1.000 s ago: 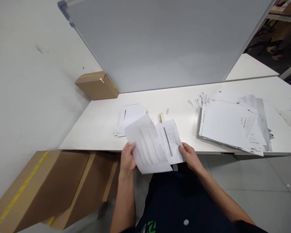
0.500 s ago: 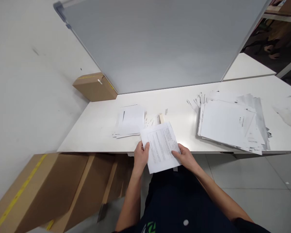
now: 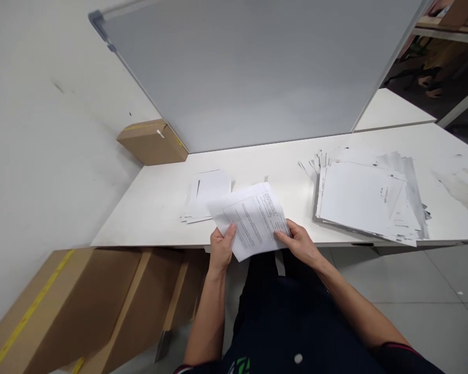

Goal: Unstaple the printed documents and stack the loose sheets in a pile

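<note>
A printed sheet of paper (image 3: pixel 253 218) is held between both hands over the front edge of the white table (image 3: pixel 152 197). My left hand (image 3: pixel 221 246) pinches its lower left side, thumb on top. On the right side, my right hand (image 3: pixel 298 241) grips the same sheet, its thumb also on the printed face. The sheet bends slightly and its far left corner overlaps a small stack of papers (image 3: pixel 208 189). Whether more than one sheet is in my hands I cannot tell.
A large messy pile of papers (image 3: pixel 364 197) lies to the right, slightly over the table's front edge. A whiteboard (image 3: pixel 257 72) stands along the back. One cardboard box (image 3: pixel 154 143) sits in the back left corner; larger cardboard boxes (image 3: pixel 74 296) stand on the floor at left.
Both hands have raised the sheet a little away from my body. It now tilts and curves more, reaching over the left stack and covering the small pale block seen earlier.
</note>
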Demonstrator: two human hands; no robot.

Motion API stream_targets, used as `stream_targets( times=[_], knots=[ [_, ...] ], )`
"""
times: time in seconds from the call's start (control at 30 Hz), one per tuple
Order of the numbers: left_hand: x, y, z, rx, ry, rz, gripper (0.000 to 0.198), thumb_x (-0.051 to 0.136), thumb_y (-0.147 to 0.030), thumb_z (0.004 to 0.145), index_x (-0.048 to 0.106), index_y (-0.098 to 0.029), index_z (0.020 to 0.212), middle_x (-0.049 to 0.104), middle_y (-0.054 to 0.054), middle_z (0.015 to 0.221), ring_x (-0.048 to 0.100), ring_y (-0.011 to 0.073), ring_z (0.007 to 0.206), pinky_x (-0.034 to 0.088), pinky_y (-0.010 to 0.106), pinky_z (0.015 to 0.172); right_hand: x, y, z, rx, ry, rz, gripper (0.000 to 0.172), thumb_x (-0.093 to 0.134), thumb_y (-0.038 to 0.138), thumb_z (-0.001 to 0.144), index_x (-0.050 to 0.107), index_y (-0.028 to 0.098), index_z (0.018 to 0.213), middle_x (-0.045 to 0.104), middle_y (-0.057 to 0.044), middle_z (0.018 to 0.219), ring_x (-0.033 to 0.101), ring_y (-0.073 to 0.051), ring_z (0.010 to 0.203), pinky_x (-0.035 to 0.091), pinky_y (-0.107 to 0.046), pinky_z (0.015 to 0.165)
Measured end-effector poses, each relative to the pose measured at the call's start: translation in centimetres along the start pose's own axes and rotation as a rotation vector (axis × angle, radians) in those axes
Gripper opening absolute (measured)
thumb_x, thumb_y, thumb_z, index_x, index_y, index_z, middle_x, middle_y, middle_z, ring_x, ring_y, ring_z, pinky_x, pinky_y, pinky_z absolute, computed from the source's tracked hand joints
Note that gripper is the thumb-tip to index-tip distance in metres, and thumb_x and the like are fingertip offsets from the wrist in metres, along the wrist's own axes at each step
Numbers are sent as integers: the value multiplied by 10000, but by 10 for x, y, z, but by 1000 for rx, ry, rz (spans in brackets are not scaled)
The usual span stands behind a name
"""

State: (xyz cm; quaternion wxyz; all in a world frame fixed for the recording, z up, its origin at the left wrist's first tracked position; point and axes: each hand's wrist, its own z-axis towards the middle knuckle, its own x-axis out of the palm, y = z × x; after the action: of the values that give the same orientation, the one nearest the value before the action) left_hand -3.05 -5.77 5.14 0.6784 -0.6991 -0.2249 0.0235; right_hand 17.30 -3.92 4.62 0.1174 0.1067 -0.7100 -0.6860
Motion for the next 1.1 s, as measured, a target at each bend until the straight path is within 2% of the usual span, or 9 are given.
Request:
stream_targets(
  times=[0.1,0.17,0.33,0.43,0.57,0.77,0.97,1.1],
  knots=[
    [3,-3,3,173,-62,117,349,691,-322,631,662,-138,927,687,55,873,594,234,940,453,357,878,-4,3,9,-64,-53,-43,242,566,340,747,616,228,955,625,-23,903,562,-213,849,439,-326,759],
    [3,-1,6,212,-51,162,326,692,-309,629,666,-141,908,689,48,865,599,228,920,449,352,879,-7,2,15,-93,-69,-31,259,573,344,744,605,233,976,621,-25,923,559,-209,859,431,-324,775],
    [7,11,12,167,37,209,367,665,-305,662,617,-156,994,675,56,912,603,197,886,458,326,843,-6,-13,23,-100,-53,-9,261,555,352,765,578,234,997,608,-31,938,550,-195,883,426,-324,806],
    [12,16,12,165,4,220,378,664,-313,659,606,-154,997,660,72,950,594,205,910,450,321,845,-3,-19,24,-87,-52,-24,243,529,377,781,583,225,963,609,-27,883,549,-189,855,430,-309,780],
    [18,18,11,211,-43,197,376,681,-307,634,615,-156,972,653,75,967,577,216,968,423,315,884,-2,-18,24,-111,-85,-30,269,524,391,782,591,222,981,612,-33,925,541,-199,887,417,-310,798],
    [14,23,13,225,-12,184,354,693,-282,624,621,-176,954,670,42,899,600,190,900,432,318,880,-3,-19,23,-108,-82,5,270,538,374,776,585,244,1008,614,-36,964,545,-209,919,413,-331,826],
    [15,19,10,222,-16,158,323,692,-299,625,644,-175,920,682,41,868,598,208,914,437,344,884,-2,-22,25,-134,-115,-19,232,524,347,786,594,240,979,618,-36,952,546,-217,929,406,-346,838],
    [13,23,9,214,-12,177,322,684,-303,634,649,-185,932,679,43,884,598,215,908,444,345,871,-2,-28,25,-128,-86,-55,220,506,352,800,574,237,974,607,-38,928,544,-210,910,414,-321,801]
  ],
)
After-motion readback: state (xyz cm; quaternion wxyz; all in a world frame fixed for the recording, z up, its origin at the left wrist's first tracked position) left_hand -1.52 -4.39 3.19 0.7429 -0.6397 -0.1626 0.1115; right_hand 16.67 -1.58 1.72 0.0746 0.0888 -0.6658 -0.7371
